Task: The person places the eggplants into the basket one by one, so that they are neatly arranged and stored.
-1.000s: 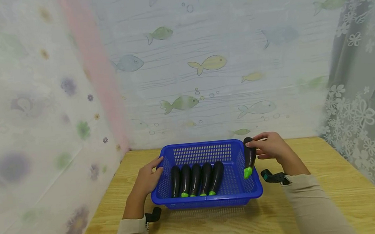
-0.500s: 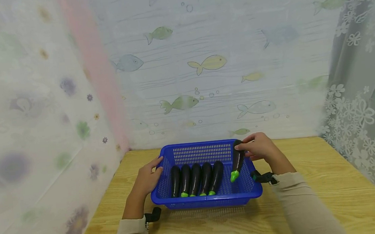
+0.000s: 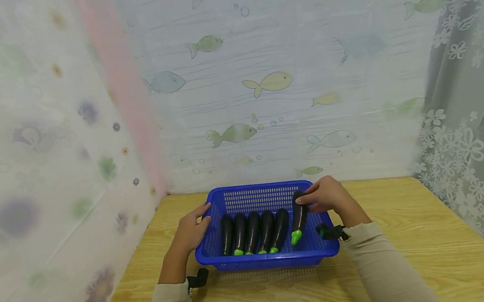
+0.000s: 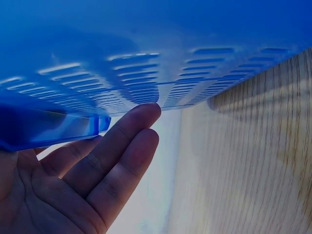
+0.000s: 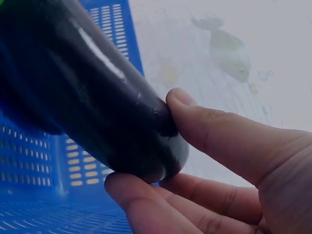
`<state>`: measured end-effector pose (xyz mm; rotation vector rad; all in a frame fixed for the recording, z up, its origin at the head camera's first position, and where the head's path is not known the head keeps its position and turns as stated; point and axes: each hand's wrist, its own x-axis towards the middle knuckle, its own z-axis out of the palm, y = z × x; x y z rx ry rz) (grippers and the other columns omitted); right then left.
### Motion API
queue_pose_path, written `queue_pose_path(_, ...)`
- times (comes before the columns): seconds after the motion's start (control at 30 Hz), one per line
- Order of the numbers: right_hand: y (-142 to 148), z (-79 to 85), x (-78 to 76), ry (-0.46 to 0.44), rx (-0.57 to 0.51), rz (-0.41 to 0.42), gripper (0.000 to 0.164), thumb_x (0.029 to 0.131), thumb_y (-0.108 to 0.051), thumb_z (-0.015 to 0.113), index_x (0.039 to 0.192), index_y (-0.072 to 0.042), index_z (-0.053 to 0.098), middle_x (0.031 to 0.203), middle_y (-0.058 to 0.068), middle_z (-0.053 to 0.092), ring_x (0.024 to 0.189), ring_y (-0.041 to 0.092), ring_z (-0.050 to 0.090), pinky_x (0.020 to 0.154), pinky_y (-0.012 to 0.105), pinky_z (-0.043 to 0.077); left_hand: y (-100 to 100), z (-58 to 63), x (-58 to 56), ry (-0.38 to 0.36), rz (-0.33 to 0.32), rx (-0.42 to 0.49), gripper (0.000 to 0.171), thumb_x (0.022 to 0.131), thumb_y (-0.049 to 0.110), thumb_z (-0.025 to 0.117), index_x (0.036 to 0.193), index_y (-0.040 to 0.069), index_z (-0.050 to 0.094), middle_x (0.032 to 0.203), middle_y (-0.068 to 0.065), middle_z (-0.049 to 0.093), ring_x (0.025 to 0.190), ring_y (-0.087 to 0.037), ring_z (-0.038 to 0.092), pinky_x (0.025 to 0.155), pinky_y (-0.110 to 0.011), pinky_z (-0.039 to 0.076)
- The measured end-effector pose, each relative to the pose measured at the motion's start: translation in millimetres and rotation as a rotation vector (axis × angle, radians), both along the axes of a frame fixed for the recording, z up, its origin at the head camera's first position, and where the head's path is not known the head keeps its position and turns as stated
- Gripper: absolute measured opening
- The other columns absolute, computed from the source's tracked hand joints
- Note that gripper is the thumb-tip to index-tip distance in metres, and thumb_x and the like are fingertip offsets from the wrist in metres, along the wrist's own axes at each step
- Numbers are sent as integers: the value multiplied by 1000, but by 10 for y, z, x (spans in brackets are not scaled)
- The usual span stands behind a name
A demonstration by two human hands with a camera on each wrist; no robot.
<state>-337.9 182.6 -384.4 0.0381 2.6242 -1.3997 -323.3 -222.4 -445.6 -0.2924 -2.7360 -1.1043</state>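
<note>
A blue plastic basket [image 3: 273, 256] with slotted walls stands on the table. Inside it, several dark eggplants [image 3: 254, 231] with green stem ends lie side by side, left of centre. My right hand [image 3: 325, 196] pinches another eggplant [image 3: 300, 217] by its rounded dark end, between thumb and fingers. That eggplant tilts over the basket's right part, green stem toward me; whether it touches the basket floor I cannot tell. At the basket's left side, my left hand [image 3: 192, 229] holds the rim. In the left wrist view its fingers [image 4: 124, 146] reach under the rim along the outer slotted wall.
The wooden table [image 3: 263, 295] extends around the basket on both sides and in front. Behind it hangs a sheet printed with fish [image 3: 270, 81]. A flowered sheet [image 3: 55, 186] hangs at the left, and a lacy grey curtain [image 3: 475, 150] at the right.
My right hand has carried the eggplant leftward and down, from above the basket's right rim to beside the row. The left hand and the basket have stayed in place.
</note>
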Motion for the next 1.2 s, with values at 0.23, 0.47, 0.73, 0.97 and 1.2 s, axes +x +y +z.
queue_pose_path(0.23,-44,-8,12,24,51,-11,57,68,-38,84,110,-2,70,104,16,69,71,22,71,60,34,58,-3,0,-2,-2,2,13,47,97,30,49,143,21,46,150,-3,39,138,-33,35,105,-56,35)
queue_pose_path(0.47,-74,-66,10,62,145,-2,58,68,-42,83,109,-4,70,106,15,68,63,20,69,58,32,56,-9,-22,-8,6,0,14,47,97,30,49,143,22,46,150,-5,39,138,-33,34,106,-57,34)
queue_pose_path(0.73,-102,-44,22,85,225,19,58,69,-46,82,108,-5,70,105,13,69,59,18,67,58,33,54,-2,3,2,2,-2,17,47,97,30,49,143,22,46,150,-2,38,138,-33,35,107,-57,33)
queue_pose_path(0.97,-100,-49,17,93,244,32,56,71,-44,80,108,-4,70,103,11,70,59,16,67,61,35,55,1,13,8,-3,0,20,47,97,29,49,143,21,45,151,-1,38,137,-33,36,104,-56,37)
queue_pose_path(1.2,-86,-73,19,113,238,43,47,75,-40,78,106,-5,71,103,12,69,59,15,67,67,38,56,3,7,8,-1,-2,22,47,97,29,49,143,21,46,151,-2,38,137,-33,36,104,-55,37)
